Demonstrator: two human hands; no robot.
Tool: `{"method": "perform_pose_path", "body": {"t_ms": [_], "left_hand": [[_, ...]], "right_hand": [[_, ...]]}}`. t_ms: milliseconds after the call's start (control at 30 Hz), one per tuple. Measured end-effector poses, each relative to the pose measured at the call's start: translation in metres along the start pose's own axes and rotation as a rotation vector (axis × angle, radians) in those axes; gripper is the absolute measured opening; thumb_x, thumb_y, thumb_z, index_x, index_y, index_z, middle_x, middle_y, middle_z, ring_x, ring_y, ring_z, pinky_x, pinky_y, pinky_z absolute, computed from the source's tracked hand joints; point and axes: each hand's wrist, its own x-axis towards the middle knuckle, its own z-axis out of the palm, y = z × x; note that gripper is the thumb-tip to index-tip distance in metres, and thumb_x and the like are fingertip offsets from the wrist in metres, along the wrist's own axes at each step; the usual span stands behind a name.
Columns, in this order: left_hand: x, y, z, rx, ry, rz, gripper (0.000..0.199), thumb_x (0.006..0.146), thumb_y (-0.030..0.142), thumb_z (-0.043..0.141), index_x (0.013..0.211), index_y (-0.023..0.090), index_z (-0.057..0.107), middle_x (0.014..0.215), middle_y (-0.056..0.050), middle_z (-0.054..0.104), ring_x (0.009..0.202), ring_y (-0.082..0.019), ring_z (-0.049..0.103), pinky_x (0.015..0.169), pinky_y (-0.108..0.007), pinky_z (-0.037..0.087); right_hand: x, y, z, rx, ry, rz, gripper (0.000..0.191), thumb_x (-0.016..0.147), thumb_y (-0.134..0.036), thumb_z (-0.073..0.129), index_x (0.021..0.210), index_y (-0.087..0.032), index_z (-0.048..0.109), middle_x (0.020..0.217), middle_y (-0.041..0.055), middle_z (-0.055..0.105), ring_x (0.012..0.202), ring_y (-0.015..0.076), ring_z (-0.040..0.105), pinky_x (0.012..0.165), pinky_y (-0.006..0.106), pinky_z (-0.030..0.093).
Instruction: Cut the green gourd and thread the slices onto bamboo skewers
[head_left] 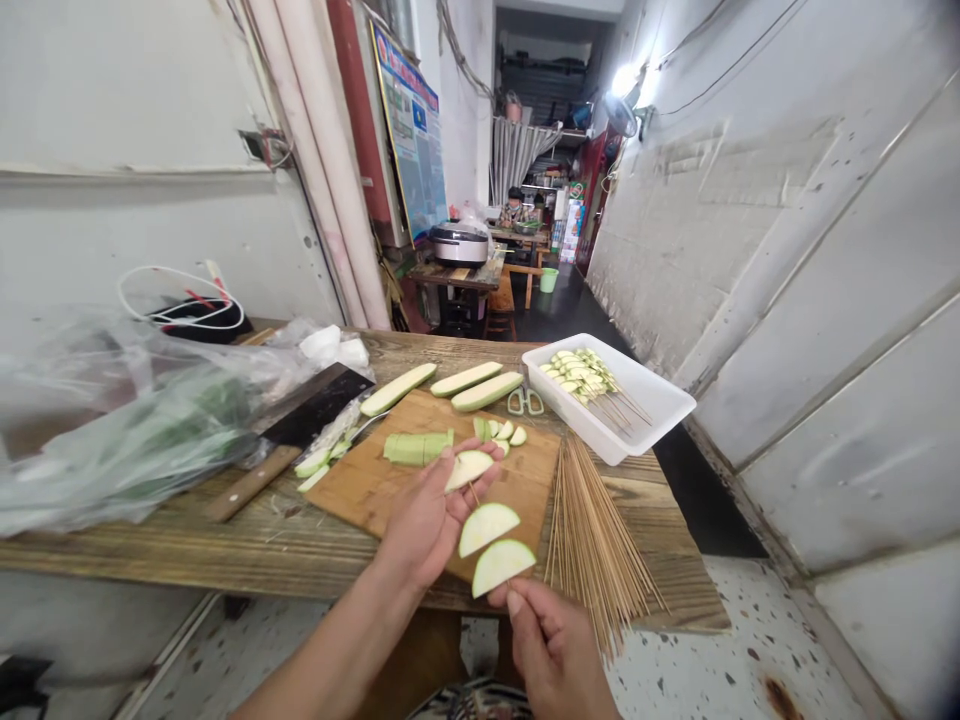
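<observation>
1. Left hand [429,518]: palm turned up, fingers extended and slightly apart; thumb and fingers hold the upper slice [469,470], a pale half-round with a green edge.
2. Right hand [551,640]: thumb and forefinger pinch the thin wooden skewer [474,492] just below the lowest slice [504,568]; other fingers curled.
3. Skewer position: in front of the person, over the near edge of the cutting board [356,490]. It carries the lowest slice and the middle slice [489,529]; its upper end reaches the upper slice. Whether it pierces that one, cannot tell.
4. On board: a row of pale green cut pieces [416,448] left of the left hand's fingers; small cut pieces [517,436] beyond them.
5. Beyond board: three long halved vegetables [466,378], with scissors [525,402] beside them, handles showing.
6. Right side: white tray [652,400] containing skewered slices [577,375]; bundle of bare skewers [596,540] fanned toward the person, overlapping the table edge.
7. Left side: cleaver [319,408], dark blade, wooden handle; clear plastic bag [150,440] with green contents.
8. Support: wooden table [675,570]. Background: a person [517,208] at a far table.
</observation>
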Motion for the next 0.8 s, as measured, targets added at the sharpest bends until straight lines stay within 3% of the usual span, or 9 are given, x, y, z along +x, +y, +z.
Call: {"method": "perform_pose_path", "body": {"t_ms": [233,800], "left_hand": [[0.005,0.004,-0.006,-0.018,0.041,0.051,0.022,0.087,0.014,0.043,0.091,0.005,0.063,0.097,-0.017,0.067,0.096,-0.021,0.063,0.088,-0.03,0.05],[0.003,0.0,-0.012,-0.006,-0.105,0.07,0.024,0.084,0.025,0.05,0.097,0.01,0.064,0.102,-0.012,0.067,0.1,-0.021,0.061,0.094,-0.036,0.046]], "right_hand": [[-0.005,0.004,0.002,0.017,0.018,0.017,0.04,0.09,-0.041,0.039,0.078,-0.013,0.064,0.046,-0.0062,0.029,0.04,0.0087,0.028,0.036,0.019,0.02],[-0.004,0.002,0.003,0.067,0.011,0.053,0.038,0.09,-0.041,0.039,0.078,-0.013,0.062,0.045,-0.0079,0.027,0.039,0.008,0.025,0.037,0.02,0.019]]}}
